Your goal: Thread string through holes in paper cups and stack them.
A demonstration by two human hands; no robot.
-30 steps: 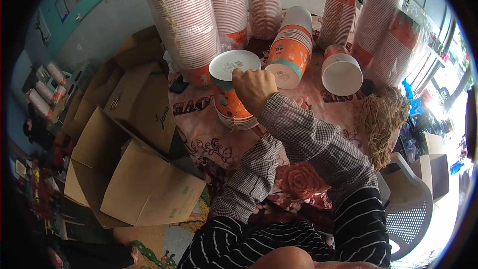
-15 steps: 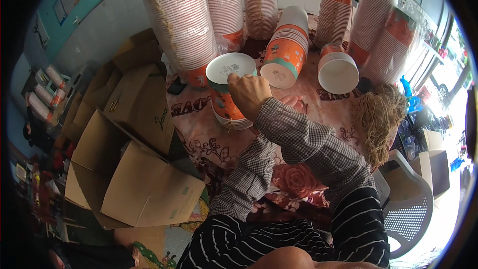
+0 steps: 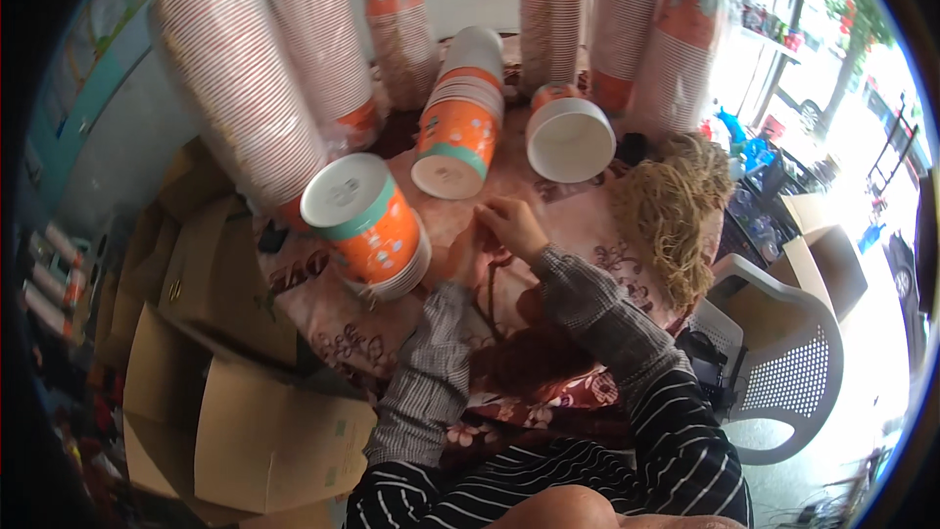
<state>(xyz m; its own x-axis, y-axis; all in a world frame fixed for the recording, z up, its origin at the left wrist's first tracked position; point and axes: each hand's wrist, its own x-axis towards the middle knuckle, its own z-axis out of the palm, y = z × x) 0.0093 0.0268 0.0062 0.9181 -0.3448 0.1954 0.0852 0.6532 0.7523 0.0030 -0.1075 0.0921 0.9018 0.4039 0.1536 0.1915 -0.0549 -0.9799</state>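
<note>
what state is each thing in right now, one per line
near stack: upside down, nested
middle stack: on its side
right cup: on its side, mouth showing
front carton: open
twine: loosely heaped
left hand: blurred, hold unclear
right hand: curled, hold unclear

At nine o'clock, the cup stack [image 3: 380, 237] is orange with a green band; the second stack [image 3: 456, 129] at twelve matches. The fibre bundle [image 3: 674, 217] at three is tan; the clothing [image 3: 685, 446] at six is black, striped white.
</note>
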